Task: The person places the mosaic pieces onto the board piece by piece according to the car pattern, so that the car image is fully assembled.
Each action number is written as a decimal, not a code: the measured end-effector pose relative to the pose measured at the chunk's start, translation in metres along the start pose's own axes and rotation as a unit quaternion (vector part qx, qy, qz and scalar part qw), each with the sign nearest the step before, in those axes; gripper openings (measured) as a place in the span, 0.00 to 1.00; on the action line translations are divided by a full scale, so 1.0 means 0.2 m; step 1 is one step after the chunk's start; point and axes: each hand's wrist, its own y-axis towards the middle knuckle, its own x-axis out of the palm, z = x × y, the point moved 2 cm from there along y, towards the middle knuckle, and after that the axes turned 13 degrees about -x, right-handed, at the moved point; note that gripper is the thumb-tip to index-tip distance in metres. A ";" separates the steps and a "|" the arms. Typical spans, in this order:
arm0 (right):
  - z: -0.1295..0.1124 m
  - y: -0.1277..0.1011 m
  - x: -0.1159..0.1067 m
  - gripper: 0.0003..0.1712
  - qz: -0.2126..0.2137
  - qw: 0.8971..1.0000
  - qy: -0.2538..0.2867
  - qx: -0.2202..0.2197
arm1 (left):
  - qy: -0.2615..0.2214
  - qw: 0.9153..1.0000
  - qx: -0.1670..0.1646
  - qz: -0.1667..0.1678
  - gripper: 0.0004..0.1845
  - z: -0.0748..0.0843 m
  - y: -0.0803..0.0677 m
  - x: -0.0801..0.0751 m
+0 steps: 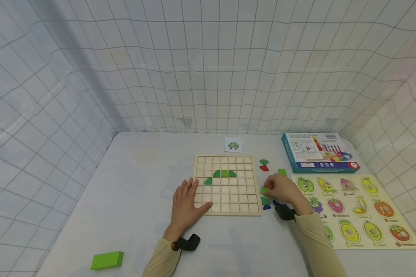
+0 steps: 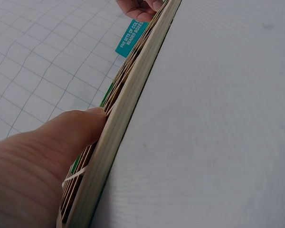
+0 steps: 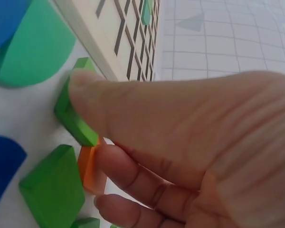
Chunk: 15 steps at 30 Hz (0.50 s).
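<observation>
A wooden grid board (image 1: 235,198) lies mid-table. Set in its cells are a light green square (image 1: 224,173) and several dark green quarter-round pieces (image 1: 208,181). My left hand (image 1: 186,206) rests on the board's left edge, fingers spread and thumb over the front rim. Just off the right edge, my right hand (image 1: 284,189) pinches a light green square block (image 3: 66,107), the thumb on its face. Close by lie a green quarter-round piece (image 3: 42,52), another green square (image 3: 54,185), an orange piece (image 3: 91,166) and blue pieces (image 3: 2,166). The right fingertips are partly hidden in the head view.
Behind the board lies a small picture card (image 1: 233,145). A blue-edged box (image 1: 319,154) stands at the back right, with a fruit puzzle board (image 1: 350,211) before it. Red and green pieces (image 1: 264,168) lie beside the grid. A green block (image 1: 106,261) sits front left.
</observation>
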 end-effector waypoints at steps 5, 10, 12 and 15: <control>-0.01 0.00 0.00 0.09 -0.004 1.000 0.020 0.014 | 0.000 1.000 0.000 -0.001 0.48 0.00 0.00 0.00; -0.01 -0.01 0.01 0.10 0.002 0.999 0.034 0.016 | -0.002 1.000 0.002 0.000 0.48 0.00 0.00 0.00; -0.01 -0.02 0.01 0.09 0.005 0.999 0.038 0.013 | -0.003 1.000 0.002 0.000 0.48 0.00 0.00 -0.01; 0.00 -0.03 0.01 0.09 0.014 0.999 0.045 0.011 | -0.003 1.000 0.001 -0.001 0.48 0.00 0.00 -0.01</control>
